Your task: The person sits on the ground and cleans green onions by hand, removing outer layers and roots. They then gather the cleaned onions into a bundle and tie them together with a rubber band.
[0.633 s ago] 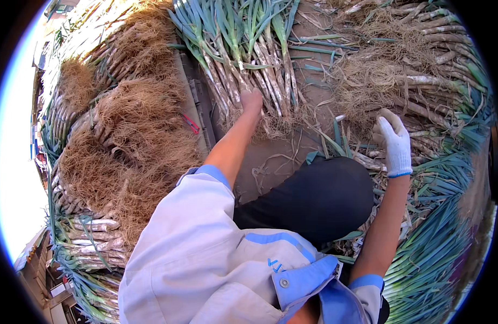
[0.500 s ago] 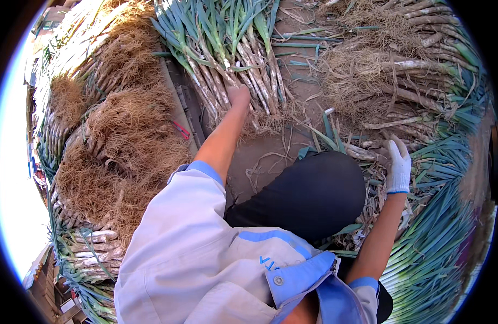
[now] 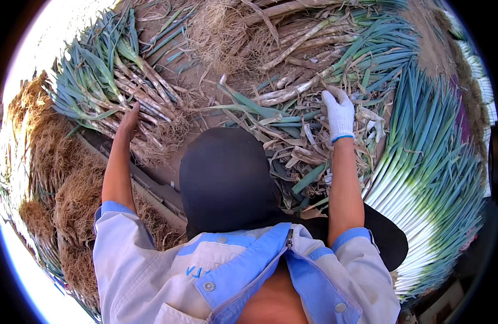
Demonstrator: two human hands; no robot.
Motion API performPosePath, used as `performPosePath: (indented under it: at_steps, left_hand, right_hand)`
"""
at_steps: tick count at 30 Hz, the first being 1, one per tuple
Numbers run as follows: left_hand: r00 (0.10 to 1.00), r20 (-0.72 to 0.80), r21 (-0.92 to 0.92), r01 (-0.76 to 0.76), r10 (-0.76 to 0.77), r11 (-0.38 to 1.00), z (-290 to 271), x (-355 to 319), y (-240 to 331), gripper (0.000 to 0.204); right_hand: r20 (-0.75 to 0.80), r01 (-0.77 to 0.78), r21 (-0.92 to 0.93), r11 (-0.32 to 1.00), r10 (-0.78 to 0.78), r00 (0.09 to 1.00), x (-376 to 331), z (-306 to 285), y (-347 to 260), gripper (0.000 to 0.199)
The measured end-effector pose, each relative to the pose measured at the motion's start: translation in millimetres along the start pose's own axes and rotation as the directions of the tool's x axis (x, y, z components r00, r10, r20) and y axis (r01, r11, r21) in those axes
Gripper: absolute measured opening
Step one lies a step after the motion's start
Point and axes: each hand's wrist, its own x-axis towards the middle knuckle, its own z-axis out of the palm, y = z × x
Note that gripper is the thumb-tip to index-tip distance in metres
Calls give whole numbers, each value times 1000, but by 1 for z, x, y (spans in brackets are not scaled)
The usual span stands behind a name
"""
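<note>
My bare left hand (image 3: 129, 121) lies on a loose bunch of long green onions (image 3: 146, 97) with soil-stained pale stalks and stringy roots. Its fingers look stretched out along the stalks, though the stalks partly hide them. On the right, my other hand (image 3: 338, 112) wears a white knit glove with a blue cuff edge and bare fingertips. Its thumb and fingers are curved and apart. The fingertips are at the leafy end of a single green onion (image 3: 286, 96), whose pale stalk points left; contact with it is hard to make out.
A tall root-outward stack of green onions (image 3: 78, 189) stands at left. Cleaned onions (image 3: 416, 210) with white stalks lie fanned at right. Uncleaned ones (image 3: 313, 38) lie at the far middle. Dry peelings (image 3: 308, 154) litter the ground beside my dark-clothed knee (image 3: 224, 178).
The view has swung to the right, so everything sits further left. My left hand stays at the bunch with its fingers straighter. My right hand has moved up by the single green onion.
</note>
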Motion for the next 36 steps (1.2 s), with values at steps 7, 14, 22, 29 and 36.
performPosePath:
  at_steps: [7, 14, 22, 29, 36]
  left_hand:
    - [796, -111, 737, -335, 595, 587, -70, 52, -5, 70]
    - [648, 229, 407, -742, 726, 533, 116, -149, 122, 42]
    - [259, 541, 286, -951, 800, 115, 293, -205, 197, 38]
    - [203, 732, 414, -891, 650, -187, 357, -194, 168, 31]
    - [49, 746, 124, -990, 665, -66, 329, -227, 160, 23]
  right_hand:
    - [310, 286, -415, 864, -162, 937, 0, 32, -5, 42]
    - [359, 399, -775, 490, -177, 916, -59, -14, 102, 32]
    - [330, 304, -705, 641, -83, 940, -6, -20, 15, 34]
    - [245, 429, -685, 589, -368, 897, 92, 35, -21, 35]
    - [552, 598, -586, 547, -270, 789, 100, -10, -30, 28]
